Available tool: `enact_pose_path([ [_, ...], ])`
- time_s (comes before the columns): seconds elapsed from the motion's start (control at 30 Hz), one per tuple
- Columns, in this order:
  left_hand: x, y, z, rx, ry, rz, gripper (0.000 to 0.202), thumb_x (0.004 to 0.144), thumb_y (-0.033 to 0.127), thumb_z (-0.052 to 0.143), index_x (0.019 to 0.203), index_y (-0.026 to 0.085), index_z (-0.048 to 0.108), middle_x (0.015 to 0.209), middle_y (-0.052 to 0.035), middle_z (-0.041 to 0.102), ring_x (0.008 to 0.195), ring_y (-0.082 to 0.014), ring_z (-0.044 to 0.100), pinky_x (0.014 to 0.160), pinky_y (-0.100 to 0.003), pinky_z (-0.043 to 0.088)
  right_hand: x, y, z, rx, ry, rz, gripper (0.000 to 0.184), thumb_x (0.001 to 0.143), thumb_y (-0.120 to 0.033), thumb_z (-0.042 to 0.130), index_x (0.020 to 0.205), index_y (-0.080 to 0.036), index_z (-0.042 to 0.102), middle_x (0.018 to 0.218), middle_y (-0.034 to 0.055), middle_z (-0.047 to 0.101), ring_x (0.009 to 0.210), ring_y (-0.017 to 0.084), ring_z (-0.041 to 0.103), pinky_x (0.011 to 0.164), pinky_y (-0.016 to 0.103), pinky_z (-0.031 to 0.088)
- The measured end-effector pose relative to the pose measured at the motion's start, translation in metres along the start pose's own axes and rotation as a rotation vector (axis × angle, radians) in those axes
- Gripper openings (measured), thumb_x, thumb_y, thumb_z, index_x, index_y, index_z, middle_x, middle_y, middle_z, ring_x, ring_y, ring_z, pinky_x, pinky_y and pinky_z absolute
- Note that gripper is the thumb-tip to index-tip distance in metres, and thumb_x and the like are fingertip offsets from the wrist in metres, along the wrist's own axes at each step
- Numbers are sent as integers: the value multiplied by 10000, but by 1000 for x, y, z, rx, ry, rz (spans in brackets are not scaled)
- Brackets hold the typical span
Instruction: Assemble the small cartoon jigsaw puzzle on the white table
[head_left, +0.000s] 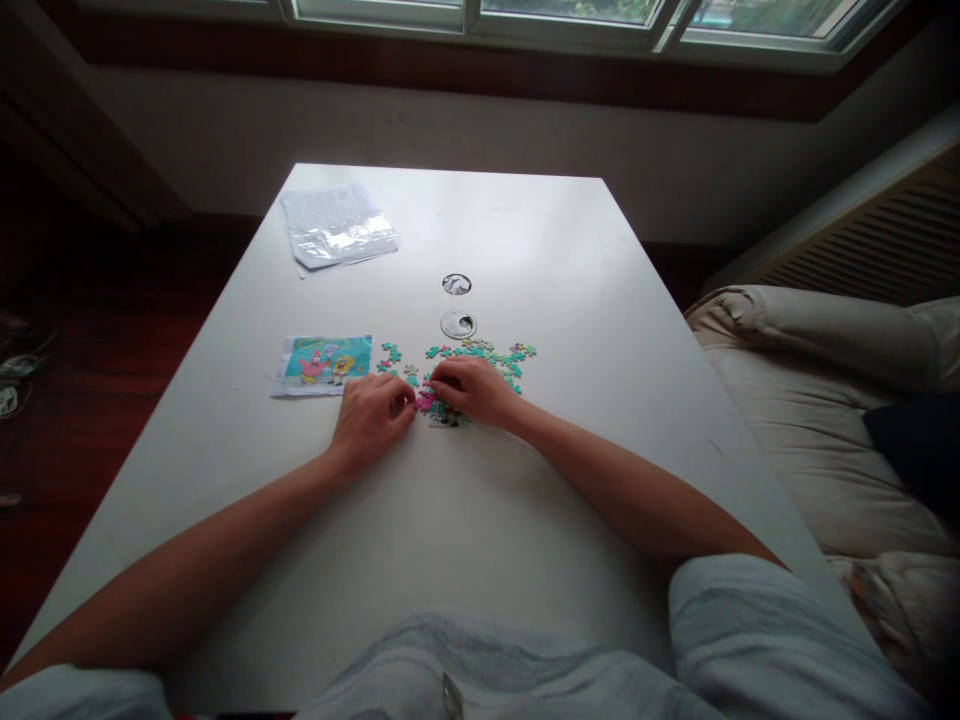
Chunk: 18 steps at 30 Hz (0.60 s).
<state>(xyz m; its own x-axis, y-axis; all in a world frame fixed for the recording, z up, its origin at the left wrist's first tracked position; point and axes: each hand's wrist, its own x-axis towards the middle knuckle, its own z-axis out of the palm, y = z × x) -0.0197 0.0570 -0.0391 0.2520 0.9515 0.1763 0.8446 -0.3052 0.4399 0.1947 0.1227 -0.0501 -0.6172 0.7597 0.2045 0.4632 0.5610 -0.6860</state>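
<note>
A partly joined jigsaw puzzle point(448, 418) with pink and dark parts lies on the white table point(480, 510) between my hands. My right hand point(484, 390) reaches over it from the right, its thumb and fingers pinched together on a puzzle piece at the upper edge; the palm hides part of the puzzle. Curled at the left side, my left hand point(373, 412) has its fingertips close to the pink pieces point(424, 396); whatever they hold is too small to make out. Loose green puzzle pieces point(484, 350) are spread just beyond my hands.
Left of the pieces lies a picture sheet point(328, 363) with cartoon figures, partly behind my left hand. Papers in a clear plastic sleeve point(339, 228) rest at the far left. Two round table inserts point(458, 323) sit mid-table. A beige sofa point(772, 420) stands on the right.
</note>
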Motion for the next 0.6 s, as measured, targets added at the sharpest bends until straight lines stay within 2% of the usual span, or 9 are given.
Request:
enact_pose_path([
  [0.17,1,2,0,4,-3,5,54,893,252,657,929,255,697,867,-3,686,913,-220,602,847,-361,368,1,1,1,-12,-2,4,148,939,-262,591,872,-187,699,826,22,644,768,143,544,724,255,350],
  [0.6,1,2,0,19,-20,13,40,900,282,667,902,254,696,872,-9,671,927,-225,583,858,-367,356,0,1,1,-26,11,-1,138,930,-251,591,867,-194,701,831,24,653,771,147,552,727,256,355],
])
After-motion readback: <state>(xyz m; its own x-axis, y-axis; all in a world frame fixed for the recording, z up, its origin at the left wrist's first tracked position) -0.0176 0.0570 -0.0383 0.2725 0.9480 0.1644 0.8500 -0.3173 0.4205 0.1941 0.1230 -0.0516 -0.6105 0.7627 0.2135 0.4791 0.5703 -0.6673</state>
